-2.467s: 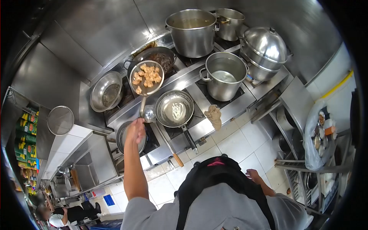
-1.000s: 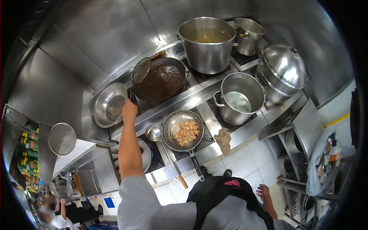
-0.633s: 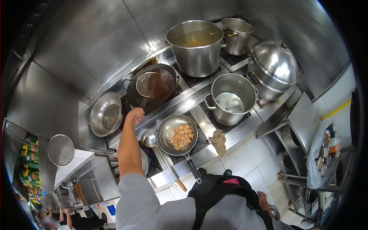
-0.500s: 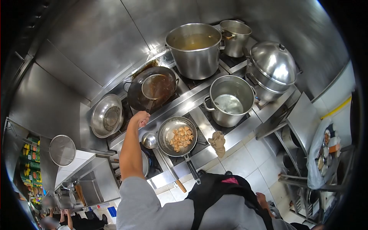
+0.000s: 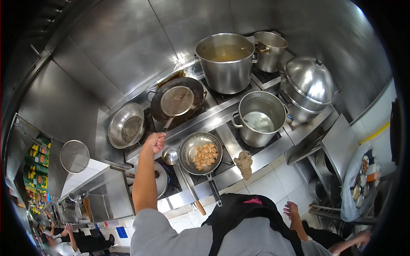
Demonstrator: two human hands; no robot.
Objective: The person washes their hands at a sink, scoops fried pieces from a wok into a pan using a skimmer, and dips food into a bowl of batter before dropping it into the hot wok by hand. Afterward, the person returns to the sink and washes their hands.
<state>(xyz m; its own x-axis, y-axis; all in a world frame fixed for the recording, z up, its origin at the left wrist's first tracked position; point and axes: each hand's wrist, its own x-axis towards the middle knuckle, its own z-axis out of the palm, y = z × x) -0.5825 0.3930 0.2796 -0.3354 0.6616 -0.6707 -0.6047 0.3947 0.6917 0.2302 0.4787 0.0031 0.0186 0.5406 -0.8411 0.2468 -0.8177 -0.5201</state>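
My left hand (image 5: 154,142) is closed around the handle of a fine-mesh strainer (image 5: 176,101). The strainer's round mesh is over the dark wok (image 5: 163,112) at the back of the stove. My right hand (image 5: 291,209) hangs low beside my apron with fingers loosely apart, holding nothing. In front of me a frying pan (image 5: 188,147) holds browned chunks of food (image 5: 205,156), perhaps meat. To the pan's left lies a ladle (image 5: 171,155), its wooden-ended handle pointing towards me. A crumpled cloth (image 5: 243,164) rests on the stove's front edge, right of the pan.
A steel bowl (image 5: 126,126) sits left of the wok. Large pots (image 5: 226,70) and an open pot (image 5: 261,119) stand behind and right, near a domed steamer (image 5: 309,81). Another pan (image 5: 160,181) is below my left arm. Another person's hand (image 5: 362,239) appears at lower right.
My left hand has lifted the strainer, whose mesh now shows clearly above the wok. My right hand has come further into view, and another person's arm has appeared at lower right.
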